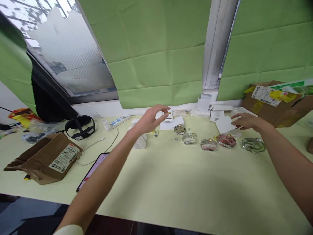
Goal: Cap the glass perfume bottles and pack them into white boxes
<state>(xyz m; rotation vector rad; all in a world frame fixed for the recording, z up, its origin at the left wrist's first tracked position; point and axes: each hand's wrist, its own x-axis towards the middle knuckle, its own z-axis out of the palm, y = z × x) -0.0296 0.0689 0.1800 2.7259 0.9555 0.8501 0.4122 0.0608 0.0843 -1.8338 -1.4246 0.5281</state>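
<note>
Right hand (pixel 245 121) pinches a white card (pixel 223 125), gripped edge partly hidden. Left hand (pixel 152 119), fingers parted, partly obscures a white box (pixel 169 117); contact unclear.

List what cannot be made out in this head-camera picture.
Head view:
Black smartphone: partly behind the bare left forearm.
Upright white cardboard box: partly behind that forearm.
Right-side brown cardboard carton: cut off by picture edge.
Flat white square card, in right hand: underside faces away.
</note>
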